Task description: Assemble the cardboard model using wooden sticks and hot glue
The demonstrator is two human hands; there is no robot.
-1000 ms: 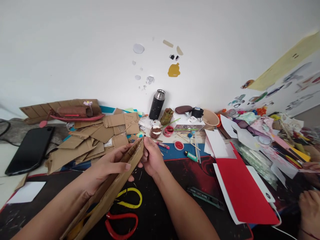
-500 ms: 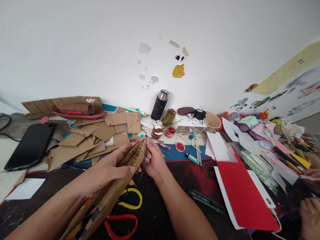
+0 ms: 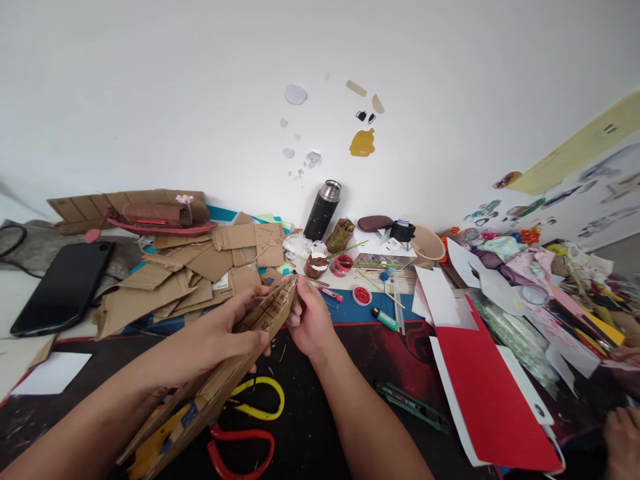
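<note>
A long, narrow cardboard hull (image 3: 220,387) slants up from the lower left to a pointed tip. My left hand (image 3: 215,343) is closed around its sides near the tip, thumb on the near wall. At the tip itself, my right hand (image 3: 315,327) pinches the cardboard between thumb and fingers; the exact contact is partly hidden. Beneath the hull lie scissor handles, a yellow loop (image 3: 281,393) and a red loop (image 3: 271,440), their blades out of sight. A dark green utility knife (image 3: 413,407) rests on the black mat right of my right forearm.
Cardboard scraps (image 3: 165,287) are piled behind my left hand, with a red model boat (image 3: 165,223) above. A black flask (image 3: 323,210) and paint jars (image 3: 342,265) stand by the wall. Red paper (image 3: 500,393) lies right; another person's hand (image 3: 623,433) shows at the edge.
The hull's lower end has shifted slightly, showing more of the yellow and blue between its walls. My hands keep their hold near the tip. The view has moved a little.
</note>
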